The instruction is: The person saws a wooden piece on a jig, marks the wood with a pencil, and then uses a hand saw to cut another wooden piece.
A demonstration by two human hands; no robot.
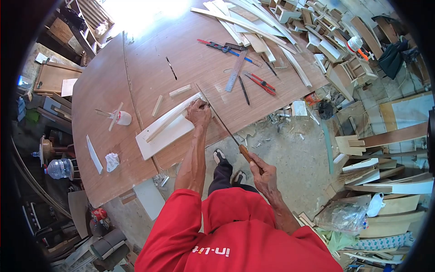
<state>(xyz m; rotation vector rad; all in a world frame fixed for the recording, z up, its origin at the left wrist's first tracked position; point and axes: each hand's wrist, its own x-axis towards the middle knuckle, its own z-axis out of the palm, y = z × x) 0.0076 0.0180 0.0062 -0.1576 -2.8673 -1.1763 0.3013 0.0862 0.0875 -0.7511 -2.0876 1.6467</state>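
My right hand (263, 174) is wrapped round the wooden handle of a handsaw (222, 122). Its thin blade, seen nearly edge-on, runs up and to the left past the end of a wooden strip (165, 127). That strip lies along a white board (171, 138) on the tabletop. With fingers curled, my left hand (198, 112) grips the strip near its right end, close beside the blade; the fingertips are partly hidden. Two short wood pieces, one of them a small block (180, 90), lie just beyond the board.
A white glue container (123, 118) and crumpled paper (112, 162) sit on the table's left. Red pliers (260, 84), a metal ruler (235, 72) and a black pen (244, 90) lie to the right. Wood strips (244, 25) are piled at the back; scraps (362, 177) crowd the floor.
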